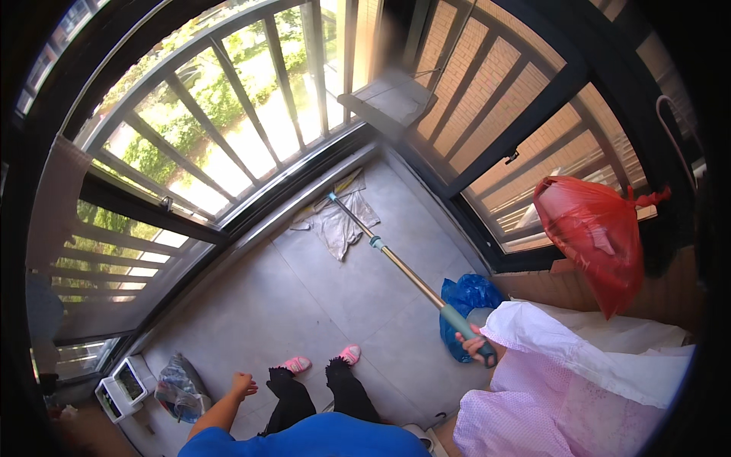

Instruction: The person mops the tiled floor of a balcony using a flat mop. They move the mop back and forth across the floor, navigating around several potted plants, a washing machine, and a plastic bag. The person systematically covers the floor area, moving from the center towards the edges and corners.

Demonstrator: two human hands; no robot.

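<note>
Right hand [477,343] curls round the grey-green grip at the end of a mop handle [403,268], fingers wrapped tight about it, the forearm hidden under a pale pink and white sleeve [548,381] that fills the lower right; the handle, a brass-coloured pole with light blue joints, slants up and to the left across the grey tiled floor [304,305]; at its far end the mop cloth [335,221], pale and crumpled, lies flat on the tiles close to the sill of the sliding window [228,129]; left hand [243,384] hangs free on a bare forearm from a blue sleeve, loosely closed into a soft fist and holding nothing (the fingertips are too small to make out singly); between the two arms stand two legs in black trousers with pink slippers [324,359] on the tiles; a blue plastic bag [466,301] sits on the floor just beside the gripping hand, partly behind the pole; a red plastic bag [598,236] hangs at the right, well above it; at lower left a crumpled clear bag [179,385] lies near a small white box [122,387]
</note>
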